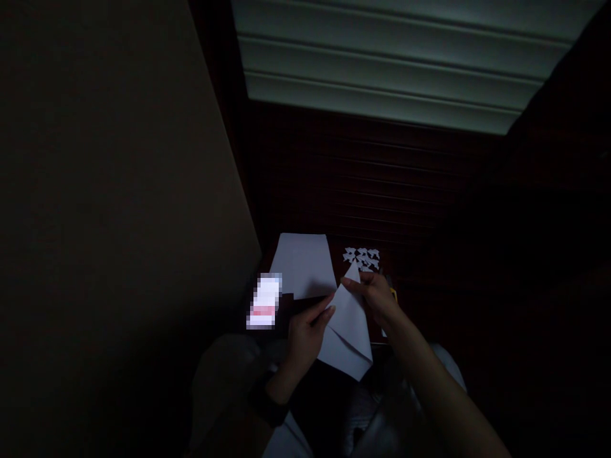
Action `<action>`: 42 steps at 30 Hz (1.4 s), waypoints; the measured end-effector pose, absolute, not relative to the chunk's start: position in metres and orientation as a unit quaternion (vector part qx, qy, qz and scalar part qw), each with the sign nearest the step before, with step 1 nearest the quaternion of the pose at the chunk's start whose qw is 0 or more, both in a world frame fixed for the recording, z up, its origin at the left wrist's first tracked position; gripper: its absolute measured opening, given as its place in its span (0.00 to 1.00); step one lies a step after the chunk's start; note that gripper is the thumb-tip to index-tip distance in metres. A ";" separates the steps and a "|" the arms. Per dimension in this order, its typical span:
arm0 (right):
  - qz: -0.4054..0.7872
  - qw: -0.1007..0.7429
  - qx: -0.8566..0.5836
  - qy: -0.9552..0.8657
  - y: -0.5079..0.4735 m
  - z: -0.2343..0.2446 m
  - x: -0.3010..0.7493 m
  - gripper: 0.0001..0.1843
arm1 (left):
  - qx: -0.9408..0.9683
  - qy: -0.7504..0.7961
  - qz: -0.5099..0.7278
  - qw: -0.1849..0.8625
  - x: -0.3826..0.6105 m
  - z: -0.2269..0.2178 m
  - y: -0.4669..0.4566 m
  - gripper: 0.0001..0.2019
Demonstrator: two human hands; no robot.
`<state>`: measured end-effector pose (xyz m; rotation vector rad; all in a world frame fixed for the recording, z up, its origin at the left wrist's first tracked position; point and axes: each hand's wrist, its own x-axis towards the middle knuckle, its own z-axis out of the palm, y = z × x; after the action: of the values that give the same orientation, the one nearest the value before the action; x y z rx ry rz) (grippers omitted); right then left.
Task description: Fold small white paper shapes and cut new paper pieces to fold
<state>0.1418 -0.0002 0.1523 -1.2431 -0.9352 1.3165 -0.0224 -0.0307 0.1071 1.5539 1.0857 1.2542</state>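
Note:
A folded white sheet of paper (350, 324) is held above my lap, with a point sticking up near its top. My left hand (305, 334) grips its left edge, thumb and fingers pinched on the fold. My right hand (377, 298) pinches the upper right part near the point. The room is very dark.
A flat white sheet (303, 262) lies on the dark wooden surface (363, 203) beyond my hands. Several small white paper cut-outs (361, 256) lie to its right. A blurred bright card (264, 300) sits at the left. A plain wall (109, 191) stands close on the left.

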 end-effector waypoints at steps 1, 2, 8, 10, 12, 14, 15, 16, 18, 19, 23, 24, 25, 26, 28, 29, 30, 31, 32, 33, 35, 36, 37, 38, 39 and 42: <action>0.551 0.523 -0.517 -0.394 0.000 0.152 0.142 0.19 | 0.620 0.436 0.501 0.418 -0.023 0.107 -0.031 0.15; 0.550 0.523 -0.516 -0.397 0.000 0.153 0.142 0.19 | 0.618 0.439 0.502 0.416 -0.023 0.107 -0.031 0.15; 0.496 0.562 -0.525 -0.403 0.002 0.154 0.141 0.16 | 0.611 0.443 0.510 0.413 -0.024 0.106 -0.032 0.15; 0.495 0.562 -0.519 -0.412 0.003 0.154 0.141 0.16 | 0.608 0.443 0.507 0.420 -0.025 0.105 -0.032 0.15; 0.503 0.563 -0.508 -0.415 0.003 0.155 0.141 0.14 | 0.605 0.444 0.505 0.426 -0.025 0.103 -0.031 0.16; 0.506 0.573 -0.497 -0.411 0.004 0.156 0.142 0.14 | 0.603 0.444 0.504 0.431 -0.025 0.101 -0.030 0.16; 0.503 0.581 -0.493 -0.407 0.005 0.158 0.142 0.14 | 0.601 0.445 0.504 0.432 -0.025 0.100 -0.030 0.16; 0.499 0.590 -0.492 -0.403 0.006 0.159 0.142 0.14 | 0.600 0.446 0.503 0.433 -0.025 0.099 -0.030 0.16; 0.487 0.602 -0.494 -0.396 0.008 0.163 0.142 0.14 | 0.597 0.448 0.503 0.435 -0.026 0.096 -0.030 0.16; 0.483 0.604 -0.496 -0.395 0.010 0.165 0.142 0.14 | 0.596 0.449 0.503 0.436 -0.026 0.095 -0.030 0.16; 0.459 0.598 -0.509 -0.415 0.016 0.171 0.141 0.15 | 0.591 0.455 0.508 0.430 -0.026 0.092 -0.029 0.15; 0.451 0.598 -0.510 -0.423 0.016 0.171 0.141 0.14 | 0.592 0.456 0.509 0.427 -0.027 0.091 -0.029 0.15; 0.444 0.597 -0.510 -0.432 0.017 0.171 0.141 0.14 | 0.593 0.456 0.509 0.426 -0.027 0.092 -0.029 0.15; 0.439 0.597 -0.509 -0.437 0.017 0.172 0.140 0.14 | 0.594 0.454 0.510 0.426 -0.027 0.092 -0.028 0.15; 0.439 0.596 -0.502 -0.447 0.018 0.173 0.139 0.14 | 0.593 0.449 0.512 0.430 -0.027 0.092 -0.028 0.16; 0.443 0.597 -0.496 -0.449 0.018 0.173 0.139 0.14 | 0.592 0.448 0.512 0.432 -0.027 0.092 -0.028 0.16; 0.447 0.598 -0.489 -0.451 0.018 0.174 0.139 0.13 | 0.591 0.449 0.512 0.432 -0.028 0.092 -0.028 0.16; 0.451 0.598 -0.483 -0.454 0.018 0.174 0.140 0.13 | 0.590 0.450 0.512 0.433 -0.028 0.092 -0.028 0.16; 0.453 0.599 -0.477 -0.457 0.018 0.174 0.140 0.13 | 0.589 0.452 0.512 0.433 -0.027 0.091 -0.028 0.16; 0.455 0.599 -0.474 -0.458 0.019 0.174 0.140 0.12 | 0.588 0.453 0.513 0.432 -0.027 0.091 -0.028 0.16; 0.458 0.601 -0.473 -0.453 0.020 0.172 0.142 0.12 | 0.591 0.456 0.514 0.424 -0.027 0.091 -0.029 0.15; 0.462 0.601 -0.474 -0.448 0.020 0.171 0.143 0.12 | 0.593 0.457 0.515 0.418 -0.026 0.091 -0.029 0.15; 0.465 0.601 -0.476 -0.443 0.020 0.170 0.143 0.12 | 0.595 0.459 0.515 0.413 -0.026 0.091 -0.029 0.15; 0.467 0.599 -0.479 -0.441 0.020 0.169 0.144 0.12 | 0.597 0.459 0.514 0.411 -0.026 0.092 -0.030 0.15; 0.465 0.596 -0.483 -0.442 0.021 0.169 0.144 0.12 | 0.598 0.458 0.513 0.412 -0.025 0.092 -0.030 0.15; 0.442 0.585 -0.505 -0.455 0.021 0.166 0.147 0.13 | 0.600 0.455 0.509 0.418 -0.025 0.094 -0.030 0.15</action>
<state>0.1472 0.0207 0.1661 -1.1784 -1.0609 1.0304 -0.0247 -0.0304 0.0937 1.5044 1.1407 1.2759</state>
